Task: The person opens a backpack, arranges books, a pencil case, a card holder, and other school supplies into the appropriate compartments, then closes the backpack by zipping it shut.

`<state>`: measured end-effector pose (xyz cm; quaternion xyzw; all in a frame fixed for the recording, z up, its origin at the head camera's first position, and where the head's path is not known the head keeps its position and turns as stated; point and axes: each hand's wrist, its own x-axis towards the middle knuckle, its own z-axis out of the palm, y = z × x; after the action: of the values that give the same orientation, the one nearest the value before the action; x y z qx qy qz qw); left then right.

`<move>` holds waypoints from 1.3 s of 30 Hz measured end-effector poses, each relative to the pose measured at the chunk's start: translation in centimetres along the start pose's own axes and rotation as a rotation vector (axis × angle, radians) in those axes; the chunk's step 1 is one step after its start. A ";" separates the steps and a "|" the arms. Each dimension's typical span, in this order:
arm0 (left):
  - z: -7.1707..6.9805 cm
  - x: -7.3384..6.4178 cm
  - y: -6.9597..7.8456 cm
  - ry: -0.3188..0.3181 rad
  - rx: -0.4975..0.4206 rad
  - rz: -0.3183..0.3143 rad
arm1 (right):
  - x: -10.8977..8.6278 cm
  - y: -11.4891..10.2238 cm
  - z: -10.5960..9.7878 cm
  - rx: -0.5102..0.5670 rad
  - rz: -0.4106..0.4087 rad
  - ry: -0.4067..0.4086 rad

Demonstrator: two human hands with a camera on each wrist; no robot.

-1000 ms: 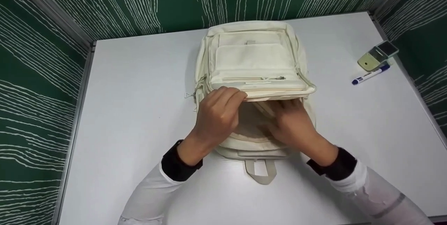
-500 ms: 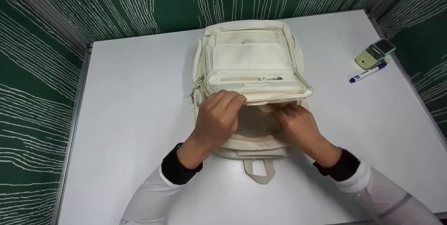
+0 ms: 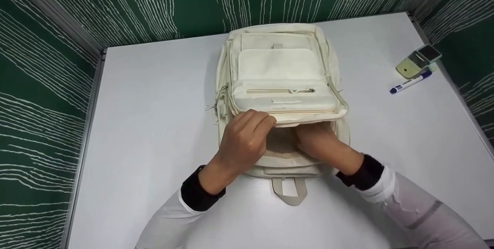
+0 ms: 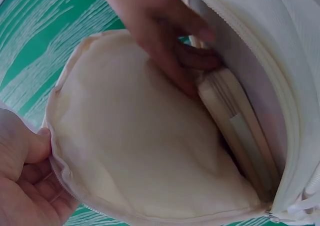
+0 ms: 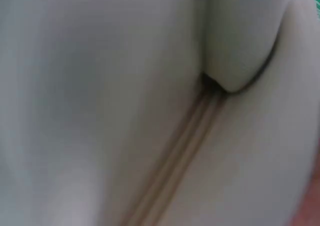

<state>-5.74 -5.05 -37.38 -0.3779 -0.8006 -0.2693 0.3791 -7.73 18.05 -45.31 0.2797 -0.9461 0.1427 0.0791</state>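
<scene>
A cream backpack (image 3: 281, 63) lies on the white table with its main compartment unzipped. My left hand (image 3: 247, 141) pinches the zipped edge of the front panel and holds it up; the left wrist view shows my left thumb and fingers (image 4: 37, 148) on that rim. My right hand (image 3: 318, 139) reaches inside the opening, its fingers hidden in the head view. In the left wrist view my right hand (image 4: 167, 33) touches the top end of a cream, layered, book-like thing (image 4: 237, 121) inside the bag. Whether it grips this thing is unclear. The right wrist view is blurred cream fabric (image 5: 100, 110) with ridged lines.
At the table's right lie a yellow-green gadget with a dark square face (image 3: 418, 61) and a blue-capped marker (image 3: 411, 83). The bag's grey carry loop (image 3: 289, 197) points toward me. Green walls with white streaks stand behind and beside the white table (image 3: 146, 125).
The front panel's edge has come down toward me with my left hand. My right hand drew back to the opening's edge, then went deeper into the bag, and its fingers are now covered.
</scene>
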 end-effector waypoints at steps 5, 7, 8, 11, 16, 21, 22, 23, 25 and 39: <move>0.1 0.0 0.0 0.008 -0.001 -0.016 | -2.6 2.0 -0.7 0.070 -0.178 0.230; 0.1 0.0 -0.1 0.011 -0.007 -0.022 | -3.5 3.3 -1.2 0.116 -0.225 0.330; 0.1 0.0 -0.1 0.013 -0.009 -0.025 | -3.9 4.1 -1.5 0.138 -0.241 0.386; 0.0 -0.3 -0.1 0.014 -0.015 -0.029 | -4.6 7.2 -2.5 0.185 -0.230 0.516; 0.0 -1.1 0.0 -0.010 -0.015 -0.025 | -4.4 13.8 -5.0 0.123 0.039 0.573; 0.1 -1.7 0.3 -0.042 -0.012 -0.014 | -3.4 20.6 -7.7 0.057 0.360 0.416; 0.1 -1.8 0.4 -0.047 -0.013 -0.013 | -3.2 21.9 -8.2 0.052 0.418 0.362; 0.1 -2.0 0.5 -0.052 -0.015 -0.011 | -3.1 23.1 -8.7 0.050 0.478 0.308; 0.2 -2.2 0.7 -0.060 -0.019 -0.009 | -2.8 25.4 -9.5 0.039 0.583 0.201; 0.4 -3.3 0.8 -0.092 -0.012 -0.002 | -1.6 33.2 -10.3 0.152 0.842 -0.216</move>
<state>-3.79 -5.62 -40.20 -0.3914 -0.8159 -0.2568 0.3393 -24.02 48.77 -43.39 -0.1118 -0.9673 0.2015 -0.1058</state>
